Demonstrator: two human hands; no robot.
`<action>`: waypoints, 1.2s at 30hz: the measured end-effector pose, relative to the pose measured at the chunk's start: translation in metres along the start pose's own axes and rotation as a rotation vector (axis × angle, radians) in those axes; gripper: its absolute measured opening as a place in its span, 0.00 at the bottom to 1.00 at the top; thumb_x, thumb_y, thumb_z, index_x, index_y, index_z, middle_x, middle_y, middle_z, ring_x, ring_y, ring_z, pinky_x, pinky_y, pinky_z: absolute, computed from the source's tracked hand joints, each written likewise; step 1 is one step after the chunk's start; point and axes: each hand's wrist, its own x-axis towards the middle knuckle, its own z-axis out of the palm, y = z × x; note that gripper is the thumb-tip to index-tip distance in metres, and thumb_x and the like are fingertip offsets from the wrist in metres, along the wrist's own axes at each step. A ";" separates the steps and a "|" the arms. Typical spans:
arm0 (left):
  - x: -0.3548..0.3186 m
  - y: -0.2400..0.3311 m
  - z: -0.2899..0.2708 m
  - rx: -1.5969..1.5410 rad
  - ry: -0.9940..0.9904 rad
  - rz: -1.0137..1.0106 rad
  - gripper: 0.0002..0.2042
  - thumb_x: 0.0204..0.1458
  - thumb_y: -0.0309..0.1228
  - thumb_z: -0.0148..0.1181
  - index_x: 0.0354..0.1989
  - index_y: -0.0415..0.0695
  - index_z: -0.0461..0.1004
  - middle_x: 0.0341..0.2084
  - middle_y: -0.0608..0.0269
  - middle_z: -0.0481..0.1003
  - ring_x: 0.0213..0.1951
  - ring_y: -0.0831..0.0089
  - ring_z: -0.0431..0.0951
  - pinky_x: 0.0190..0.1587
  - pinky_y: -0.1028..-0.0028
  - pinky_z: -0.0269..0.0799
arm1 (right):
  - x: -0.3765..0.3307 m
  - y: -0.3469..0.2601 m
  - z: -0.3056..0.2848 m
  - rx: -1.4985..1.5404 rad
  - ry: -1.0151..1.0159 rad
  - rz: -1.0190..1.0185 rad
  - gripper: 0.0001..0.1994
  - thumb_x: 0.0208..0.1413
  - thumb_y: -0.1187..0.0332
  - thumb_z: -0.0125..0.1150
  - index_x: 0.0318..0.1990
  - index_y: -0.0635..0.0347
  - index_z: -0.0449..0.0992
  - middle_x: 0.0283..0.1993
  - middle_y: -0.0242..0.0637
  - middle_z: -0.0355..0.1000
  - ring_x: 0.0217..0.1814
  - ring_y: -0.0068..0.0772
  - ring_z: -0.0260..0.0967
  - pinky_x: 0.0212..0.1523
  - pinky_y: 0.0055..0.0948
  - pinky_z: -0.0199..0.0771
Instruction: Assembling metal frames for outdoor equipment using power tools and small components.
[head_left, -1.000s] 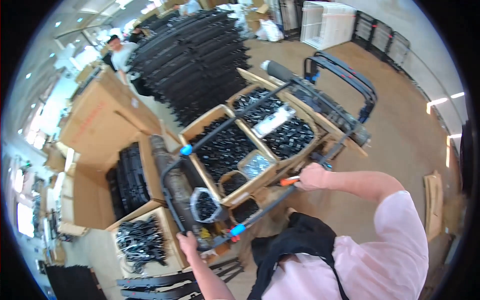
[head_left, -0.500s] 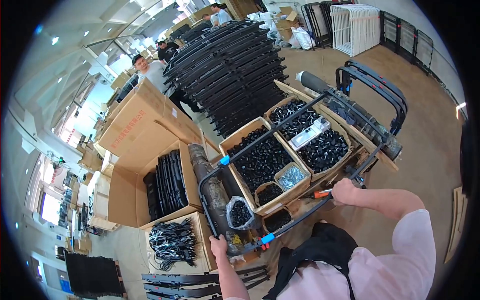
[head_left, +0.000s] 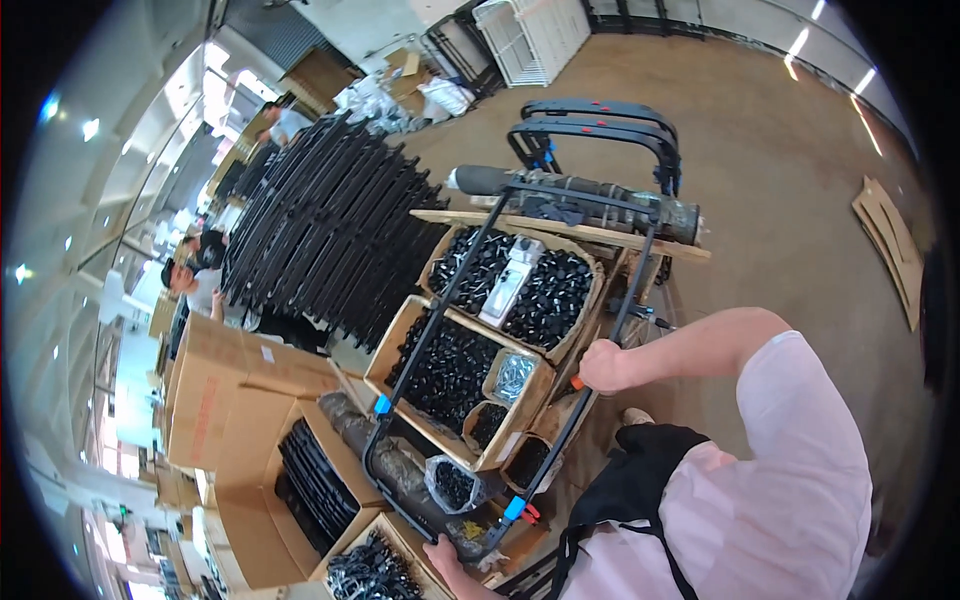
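Observation:
A long black tubular frame point(head_left: 440, 306) with rounded corners and blue clips lies tilted above the work stand, in both hands. My left hand point(head_left: 441, 554) is closed around its near left end, low in the picture. On the near long side, my right hand point(head_left: 603, 368) is wrapped around the tube. An orange piece point(head_left: 577, 382) shows just beside that fist; its kind is hidden. Under the frame sit a wooden box of small black parts point(head_left: 440, 372) and a second box of black parts point(head_left: 548, 305). A white metal-looking bar point(head_left: 511, 281) rests on the second box.
A padded roller point(head_left: 350, 425) lies under the frame's left end, another point(head_left: 600, 190) at the far end. Left stand an open carton point(head_left: 235, 500) and a box of cables point(head_left: 370, 575). Stacked black frames point(head_left: 320, 220) rise behind; people are beyond. Finished-looking black frames point(head_left: 600, 125) stand at the back.
My view has turned to the right, so the stand and stacks sit further left and tilted. Both hands keep hold of the frame, which stays over the boxes.

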 end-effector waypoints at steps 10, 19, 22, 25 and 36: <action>0.007 0.003 -0.001 -0.063 -0.031 -0.106 0.35 0.56 0.38 0.63 0.68 0.27 0.64 0.60 0.36 0.75 0.59 0.46 0.79 0.61 0.55 0.74 | 0.003 -0.009 0.008 -0.003 0.160 0.039 0.08 0.53 0.66 0.66 0.36 0.51 0.90 0.39 0.34 0.87 0.43 0.40 0.85 0.38 0.42 0.85; 0.033 -0.008 -0.008 -0.490 -0.265 -0.207 0.18 0.71 0.46 0.57 0.34 0.45 0.73 0.22 0.66 0.70 0.22 0.68 0.71 0.23 0.64 0.68 | -0.061 0.100 0.017 0.874 0.438 0.956 0.39 0.60 0.32 0.56 0.36 0.70 0.85 0.39 0.57 0.83 0.45 0.59 0.83 0.47 0.53 0.82; 0.035 -0.029 -0.031 -0.676 -0.384 -0.193 0.19 0.74 0.46 0.52 0.30 0.49 0.69 0.18 0.69 0.65 0.17 0.73 0.65 0.18 0.68 0.61 | -0.065 0.115 0.057 1.252 0.477 1.118 0.39 0.61 0.32 0.58 0.43 0.71 0.82 0.42 0.53 0.83 0.45 0.52 0.84 0.38 0.46 0.85; 0.006 -0.018 -0.032 -0.739 -0.360 -0.116 0.15 0.71 0.42 0.58 0.36 0.45 0.70 0.16 0.68 0.65 0.14 0.76 0.63 0.14 0.71 0.59 | -0.029 0.103 0.090 1.689 0.572 1.090 0.33 0.61 0.39 0.62 0.38 0.71 0.82 0.40 0.50 0.83 0.40 0.46 0.84 0.31 0.42 0.84; -0.141 -0.005 -0.190 -0.663 0.123 0.185 0.17 0.68 0.45 0.63 0.35 0.43 0.73 0.23 0.61 0.69 0.25 0.70 0.63 0.27 0.62 0.58 | -0.103 -0.028 0.090 2.098 0.923 0.820 0.08 0.59 0.68 0.57 0.32 0.62 0.78 0.28 0.43 0.79 0.27 0.37 0.78 0.25 0.40 0.78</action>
